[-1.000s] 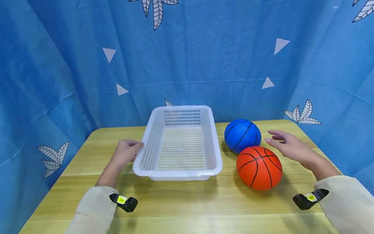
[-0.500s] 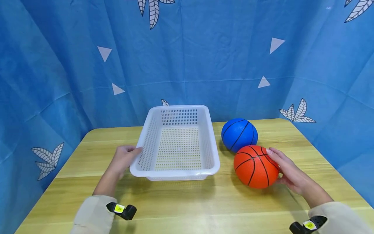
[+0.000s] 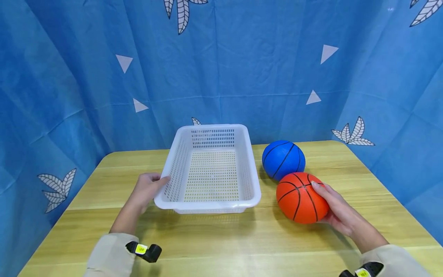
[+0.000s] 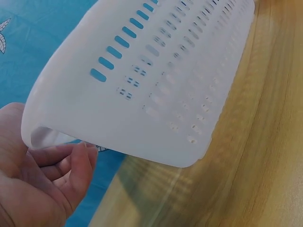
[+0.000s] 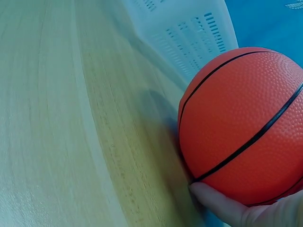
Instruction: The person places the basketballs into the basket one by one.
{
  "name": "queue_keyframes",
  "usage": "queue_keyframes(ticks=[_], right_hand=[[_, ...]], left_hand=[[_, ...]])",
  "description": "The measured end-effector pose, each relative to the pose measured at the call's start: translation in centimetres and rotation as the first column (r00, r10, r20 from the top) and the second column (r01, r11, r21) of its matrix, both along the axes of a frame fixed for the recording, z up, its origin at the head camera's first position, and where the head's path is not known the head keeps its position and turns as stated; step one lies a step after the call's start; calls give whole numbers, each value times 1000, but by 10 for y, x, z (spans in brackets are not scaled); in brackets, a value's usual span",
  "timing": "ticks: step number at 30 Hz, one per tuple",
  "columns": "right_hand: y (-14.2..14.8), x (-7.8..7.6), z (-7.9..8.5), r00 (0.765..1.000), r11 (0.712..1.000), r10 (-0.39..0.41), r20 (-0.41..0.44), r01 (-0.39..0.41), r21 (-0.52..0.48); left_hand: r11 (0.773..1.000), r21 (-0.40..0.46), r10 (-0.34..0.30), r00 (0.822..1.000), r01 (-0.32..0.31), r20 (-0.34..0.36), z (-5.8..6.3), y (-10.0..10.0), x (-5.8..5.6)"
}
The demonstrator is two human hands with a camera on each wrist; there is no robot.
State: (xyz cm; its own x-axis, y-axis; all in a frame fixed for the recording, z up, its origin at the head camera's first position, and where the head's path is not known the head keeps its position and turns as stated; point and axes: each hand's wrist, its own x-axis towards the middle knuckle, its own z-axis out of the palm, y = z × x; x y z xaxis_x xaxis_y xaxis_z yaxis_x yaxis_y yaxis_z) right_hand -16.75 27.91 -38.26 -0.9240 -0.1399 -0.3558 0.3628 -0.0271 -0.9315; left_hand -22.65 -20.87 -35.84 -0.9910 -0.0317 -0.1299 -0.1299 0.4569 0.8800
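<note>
A white perforated plastic basket point(image 3: 207, 206) stands on the wooden table, left of two toy basketballs. My left hand point(image 3: 146, 191) grips its left rim, thumb on top and fingers curled beneath, as the left wrist view shows at the rim point(image 4: 42, 101). At the right, my right hand point(image 3: 340, 213) holds the orange-red basketball point(image 3: 300, 198) from its right side. The thumb lies over the ball's upper right, and the other fingers are mostly hidden behind and under it. The right wrist view shows the ball point(image 5: 246, 127) close up with a digit against its lower edge.
A blue basketball point(image 3: 283, 159) sits just behind the orange-red one, near the table's back edge. Beyond the wooden table point(image 3: 207, 246) hangs a blue curtain point(image 3: 221, 69) with leaf and triangle prints, which also wraps round both sides.
My right hand has come down from beside the blue basketball onto the orange-red one and taken hold of it. The left hand stays at the basket's rim. The head view has shifted slightly.
</note>
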Motion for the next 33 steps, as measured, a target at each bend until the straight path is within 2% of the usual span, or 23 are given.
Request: queue_keyframes(ticks=[10, 18, 22, 24, 29, 33], right_hand=[[1, 2, -1, 1000, 999, -15, -17, 14, -49], [1, 3, 0, 998, 998, -39, -47, 37, -47], [-1, 6, 4, 992, 994, -42, -117, 30, -103], [-4, 8, 7, 984, 989, -23, -175, -3, -148], [-15, 9, 21, 951, 958, 39, -307, -122, -258], [-28, 6, 36, 927, 951, 42, -373, -152, -270]], left_hand=[[1000, 21, -12, 1000, 13, -29, -5, -1, 0], [1000, 28, -12, 999, 13, -41, -7, 0, -1], [1000, 29, -7, 999, 8, -35, -7, 0, -1], [1000, 29, -5, 999, 6, -34, -7, 0, -1], [999, 32, -1, 999, 2, -38, -7, -1, -1], [999, 35, 3, 999, -2, -34, -7, 0, -1]])
